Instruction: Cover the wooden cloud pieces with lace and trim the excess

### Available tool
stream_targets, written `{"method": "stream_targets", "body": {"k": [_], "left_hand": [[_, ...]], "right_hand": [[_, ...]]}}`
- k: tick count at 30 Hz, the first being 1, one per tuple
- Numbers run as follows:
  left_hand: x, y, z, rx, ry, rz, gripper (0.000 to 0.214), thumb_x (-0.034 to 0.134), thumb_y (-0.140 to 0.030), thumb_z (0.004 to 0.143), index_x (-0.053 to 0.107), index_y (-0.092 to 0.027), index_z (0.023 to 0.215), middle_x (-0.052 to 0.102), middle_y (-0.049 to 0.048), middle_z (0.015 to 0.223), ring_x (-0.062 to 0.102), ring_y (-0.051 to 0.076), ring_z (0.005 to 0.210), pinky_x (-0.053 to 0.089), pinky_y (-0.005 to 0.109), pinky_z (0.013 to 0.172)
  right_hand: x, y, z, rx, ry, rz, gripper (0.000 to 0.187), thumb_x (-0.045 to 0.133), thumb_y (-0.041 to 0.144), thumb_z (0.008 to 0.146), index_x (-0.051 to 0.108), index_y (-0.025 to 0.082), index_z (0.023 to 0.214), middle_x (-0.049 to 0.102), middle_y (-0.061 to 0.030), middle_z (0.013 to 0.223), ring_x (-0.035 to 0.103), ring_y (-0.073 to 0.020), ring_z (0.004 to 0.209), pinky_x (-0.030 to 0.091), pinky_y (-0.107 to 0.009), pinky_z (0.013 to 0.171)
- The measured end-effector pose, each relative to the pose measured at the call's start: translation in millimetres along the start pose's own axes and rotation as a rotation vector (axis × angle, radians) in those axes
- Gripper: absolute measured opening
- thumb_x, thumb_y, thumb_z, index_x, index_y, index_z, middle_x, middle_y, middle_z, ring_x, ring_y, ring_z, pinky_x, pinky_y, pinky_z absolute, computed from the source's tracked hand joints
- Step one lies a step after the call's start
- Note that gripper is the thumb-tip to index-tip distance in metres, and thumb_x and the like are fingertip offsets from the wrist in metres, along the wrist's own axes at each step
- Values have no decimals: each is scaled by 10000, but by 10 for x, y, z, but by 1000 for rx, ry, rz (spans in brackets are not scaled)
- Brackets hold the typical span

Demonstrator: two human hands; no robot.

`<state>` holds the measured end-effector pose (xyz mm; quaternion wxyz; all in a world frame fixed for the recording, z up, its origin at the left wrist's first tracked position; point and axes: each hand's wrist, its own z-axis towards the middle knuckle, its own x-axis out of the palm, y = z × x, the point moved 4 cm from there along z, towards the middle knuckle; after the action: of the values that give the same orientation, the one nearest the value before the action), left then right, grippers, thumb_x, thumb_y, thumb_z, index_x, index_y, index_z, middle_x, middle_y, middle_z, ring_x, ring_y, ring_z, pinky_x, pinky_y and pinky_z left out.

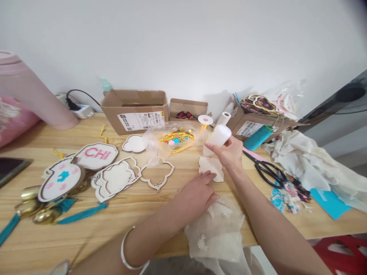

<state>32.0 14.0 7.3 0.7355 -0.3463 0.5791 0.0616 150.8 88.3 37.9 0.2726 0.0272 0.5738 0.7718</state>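
Right hand [226, 154]: grip pressed round a white cylinder [219, 136], upper centre of frame, its lower end hidden by the fingers. Left hand [195, 198]: grip spread, fingertips touching a cream cut-out [211, 167] on the worktop [137, 208], which the hand partly covers.

Right hand [226, 154]: black-handled scissors [269, 172] lay just beside it, blocking passage rightward. Left hand [195, 194]: room ran leftward along the pine tabletop [129, 225], below a wooden cutout frame [157, 175]; a plastic bag of yellow cord [174, 139] sat ahead.
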Motion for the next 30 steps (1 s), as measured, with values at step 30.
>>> {"method": "stream_targets", "body": {"k": [30], "left_hand": [[7, -6, 11, -13, 22, 1, 318, 381, -245, 867, 661, -130, 772, 462, 107, 1289, 366, 217, 1223, 293, 357, 1019]], "right_hand": [[15, -2, -4, 20, -10, 50, 336, 743, 369, 469, 629, 139, 685, 677, -37, 656, 615, -195, 609, 478, -290, 528]]}}
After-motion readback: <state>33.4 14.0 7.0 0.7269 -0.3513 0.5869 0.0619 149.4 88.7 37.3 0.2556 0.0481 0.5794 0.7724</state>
